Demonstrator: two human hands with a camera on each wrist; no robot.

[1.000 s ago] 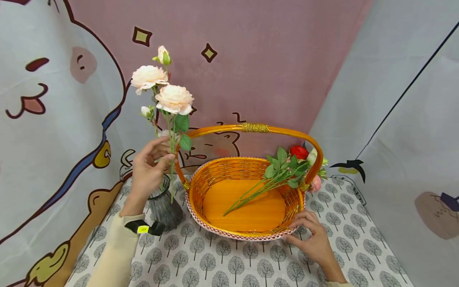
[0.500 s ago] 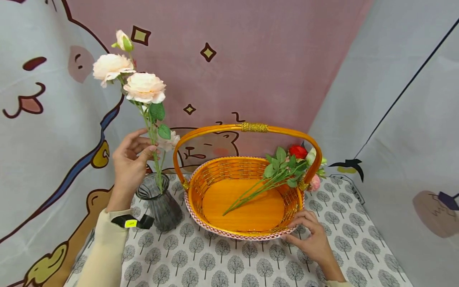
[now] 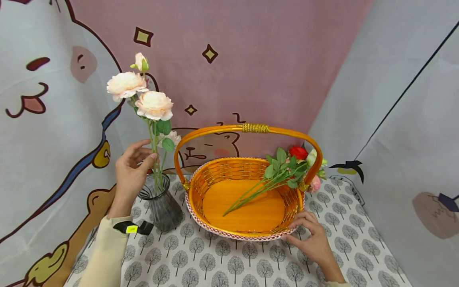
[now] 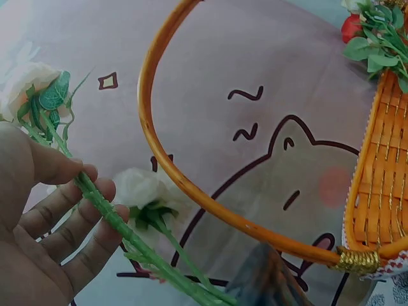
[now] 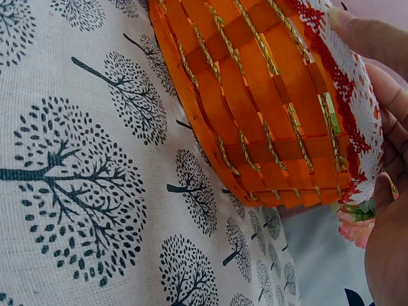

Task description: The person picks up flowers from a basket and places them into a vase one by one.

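Note:
My left hand (image 3: 133, 171) pinches the green stems of pale pink artificial flowers (image 3: 155, 105) between thumb and fingers. Their lower ends reach down into the mouth of a dark glass vase (image 3: 165, 211). Another pale flower (image 3: 170, 139) leans out of the same vase, right of the hand. In the left wrist view the stems (image 4: 105, 207) cross the fingers. My right hand (image 3: 312, 235) grips the lace-trimmed rim of an orange woven basket (image 3: 244, 233) at its front right. The right wrist view shows the thumb on the lace trim (image 5: 357, 95).
Inside the basket lie green stems (image 3: 247, 196), their red, white and pink blooms (image 3: 299, 152) hanging over the right edge. The tall arched handle (image 3: 255, 127) rises above the basket. A tree-print cloth (image 3: 236, 267) covers the table, and printed curtains (image 3: 258, 59) stand behind.
My left hand has carried the pale pink flowers left over the vase, then lowered them so the stem ends sit inside its mouth. My right hand stays on the basket rim.

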